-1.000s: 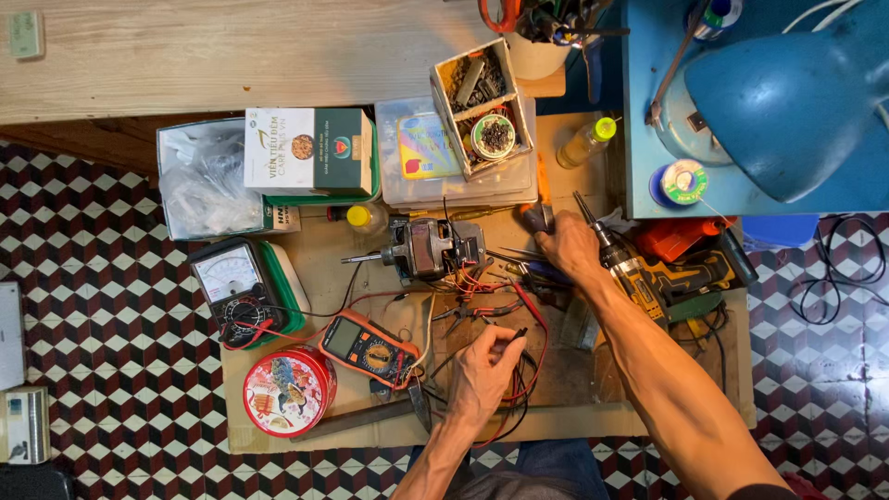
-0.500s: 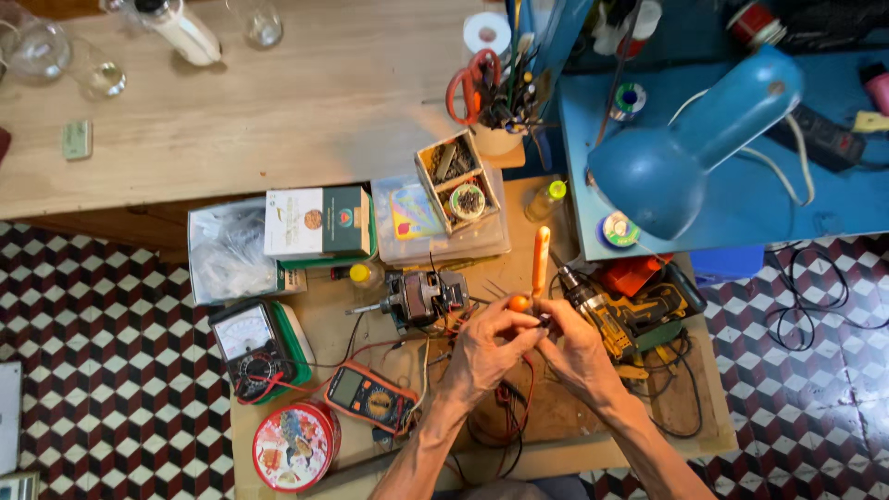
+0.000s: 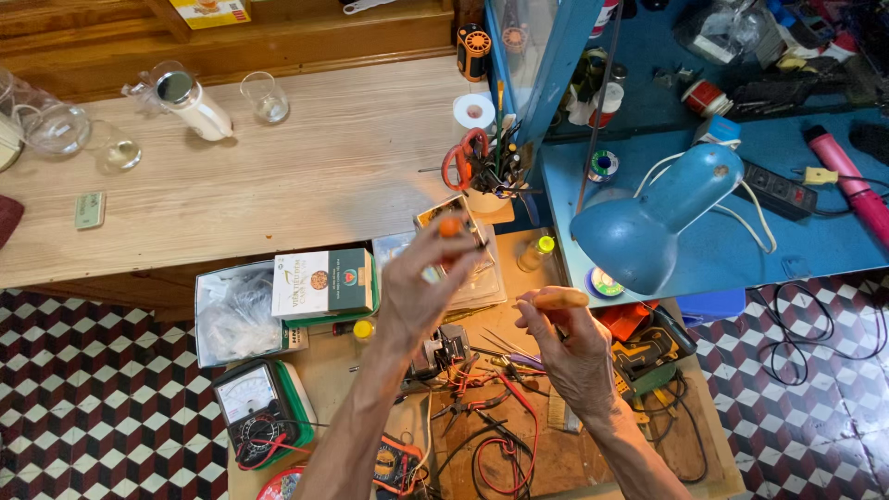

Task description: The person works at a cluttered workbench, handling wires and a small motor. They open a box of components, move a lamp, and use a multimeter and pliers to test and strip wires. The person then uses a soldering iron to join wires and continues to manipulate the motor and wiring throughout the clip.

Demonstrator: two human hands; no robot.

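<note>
My left hand (image 3: 421,292) is raised over the small work board, fingers pinched on a small orange cap-like piece (image 3: 451,226). To its right, my right hand (image 3: 571,350) grips a tan-orange stick-shaped tool body (image 3: 557,299), which lies roughly level across my fingertips. A gap separates the hands and the two pieces. Below them sit a small electric motor (image 3: 448,348), pliers and red test leads (image 3: 507,443) on the wooden board (image 3: 565,458).
An analog meter (image 3: 246,400) and an orange digital meter (image 3: 398,463) lie at the lower left. A green-white box (image 3: 324,282) rests on a plastic bag (image 3: 231,315). A blue desk lamp (image 3: 648,231), yellow drill (image 3: 651,352) and cup with red scissors (image 3: 468,162) surround the board.
The hands held one orange tool together upright half a second ago; now they have drawn apart, each with a piece. The view has tilted toward the wooden table.
</note>
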